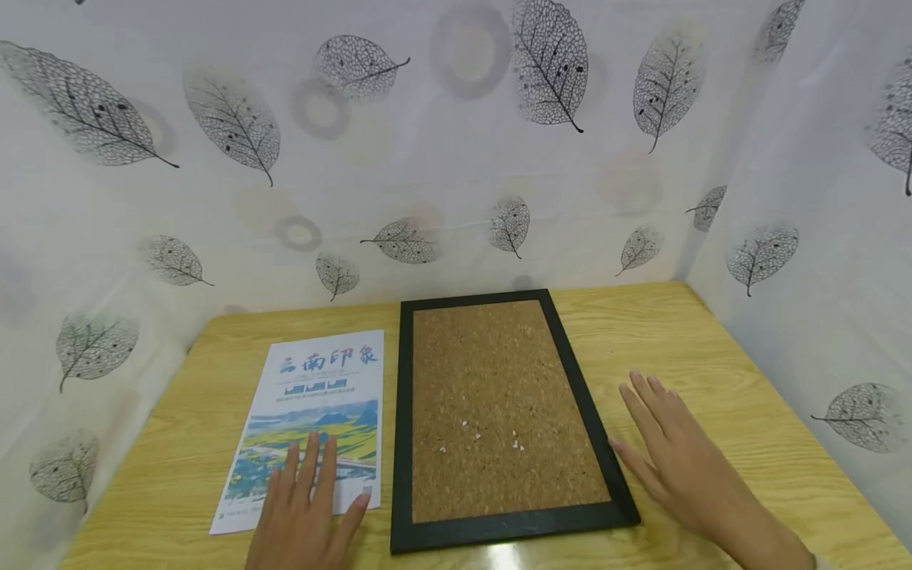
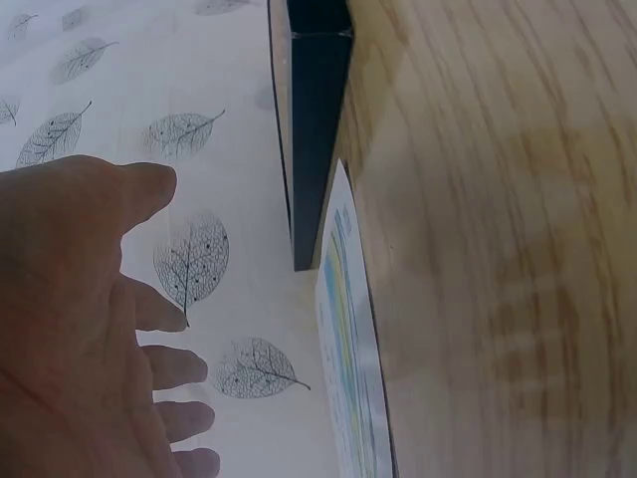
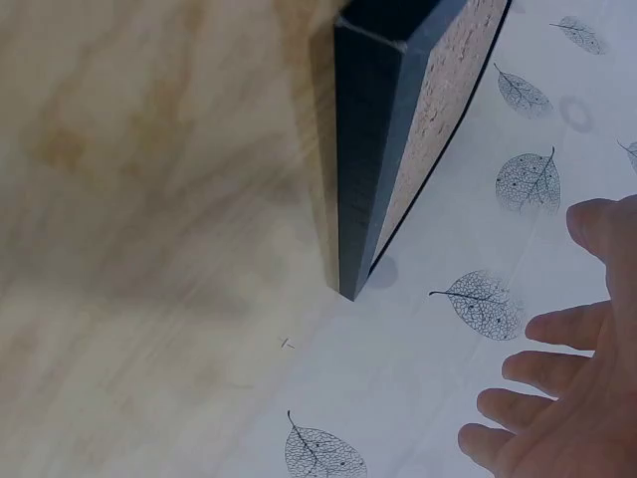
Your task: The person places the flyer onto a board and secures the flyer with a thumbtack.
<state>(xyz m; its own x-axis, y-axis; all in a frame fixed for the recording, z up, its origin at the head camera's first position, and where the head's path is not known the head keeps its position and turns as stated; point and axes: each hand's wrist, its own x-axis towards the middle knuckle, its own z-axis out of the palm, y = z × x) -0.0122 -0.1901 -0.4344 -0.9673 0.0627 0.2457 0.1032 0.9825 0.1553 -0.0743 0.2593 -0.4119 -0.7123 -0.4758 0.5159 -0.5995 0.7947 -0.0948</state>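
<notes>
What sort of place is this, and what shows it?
Probably a screened-off workspace: leaf-patterned sheeting behind and beside a wood-grain table, with a framed corkboard and printed poster on it.

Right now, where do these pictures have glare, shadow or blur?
Head view: white glare on the table, near the cork board; smallest print on the poster too soft to read. Right wrist view: shadow beside the cork board. Left wrist view: table grain looks soft.
</notes>
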